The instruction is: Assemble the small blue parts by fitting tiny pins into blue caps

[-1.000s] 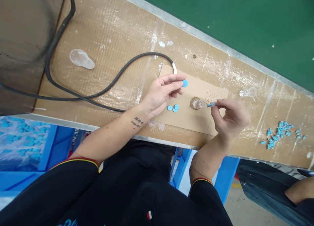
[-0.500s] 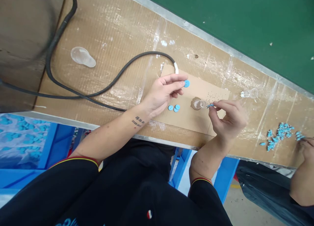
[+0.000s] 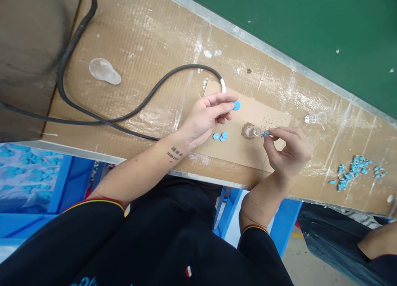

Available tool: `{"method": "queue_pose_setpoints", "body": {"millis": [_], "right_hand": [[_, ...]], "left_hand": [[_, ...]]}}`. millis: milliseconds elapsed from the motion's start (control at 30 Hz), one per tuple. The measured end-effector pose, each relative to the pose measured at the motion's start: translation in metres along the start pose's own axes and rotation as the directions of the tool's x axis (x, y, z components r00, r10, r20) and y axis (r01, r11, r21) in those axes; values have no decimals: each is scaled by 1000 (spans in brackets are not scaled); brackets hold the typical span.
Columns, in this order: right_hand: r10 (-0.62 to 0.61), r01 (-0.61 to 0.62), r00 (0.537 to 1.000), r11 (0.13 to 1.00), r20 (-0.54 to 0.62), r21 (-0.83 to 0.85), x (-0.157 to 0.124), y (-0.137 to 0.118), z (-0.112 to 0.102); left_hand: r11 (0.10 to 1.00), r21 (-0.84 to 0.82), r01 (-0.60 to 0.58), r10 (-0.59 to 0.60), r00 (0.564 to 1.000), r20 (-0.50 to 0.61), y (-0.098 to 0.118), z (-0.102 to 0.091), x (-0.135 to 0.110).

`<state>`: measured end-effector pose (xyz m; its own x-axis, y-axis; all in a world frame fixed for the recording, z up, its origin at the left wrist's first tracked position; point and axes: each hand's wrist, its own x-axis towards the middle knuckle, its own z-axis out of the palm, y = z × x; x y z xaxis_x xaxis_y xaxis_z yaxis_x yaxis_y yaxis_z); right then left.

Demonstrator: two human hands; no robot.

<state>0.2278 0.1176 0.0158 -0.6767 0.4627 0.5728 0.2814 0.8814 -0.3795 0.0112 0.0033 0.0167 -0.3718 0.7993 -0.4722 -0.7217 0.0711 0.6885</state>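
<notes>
My left hand [image 3: 208, 116] pinches a round blue button [image 3: 236, 106] at its fingertips, above a brown cardboard sheet [image 3: 245, 149]. Two more blue buttons [image 3: 220, 136] lie on that sheet just below the hand. My right hand [image 3: 289, 150] is closed on a thin blue stick [image 3: 265, 133], whose tip touches a small clear cup [image 3: 250, 132] standing on the sheet.
A black cable [image 3: 130, 112] loops across the cardboard-covered bench. A clear plastic piece [image 3: 104, 71] lies at the left and another [image 3: 315, 119] at the right. Several small blue parts [image 3: 353, 170] are heaped far right. Another person's arm [image 3: 376, 242] shows at the lower right.
The other person's hand, which reached to the blue heap half a second ago, has drawn back to the lower right. My own hands have hardly moved.
</notes>
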Motion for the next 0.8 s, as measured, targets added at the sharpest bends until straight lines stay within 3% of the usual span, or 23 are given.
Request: {"method": "queue_pose_setpoints", "body": {"millis": [433, 800], "right_hand": [[19, -19, 1000, 1000, 10, 7, 0, 0, 0], [64, -63, 992, 998, -109, 8, -4, 7, -1]], "left_hand": [[1000, -10, 16, -16, 1000, -8, 1, 1, 0], [1000, -1, 10, -10, 1000, -11, 1, 0, -1]]}}
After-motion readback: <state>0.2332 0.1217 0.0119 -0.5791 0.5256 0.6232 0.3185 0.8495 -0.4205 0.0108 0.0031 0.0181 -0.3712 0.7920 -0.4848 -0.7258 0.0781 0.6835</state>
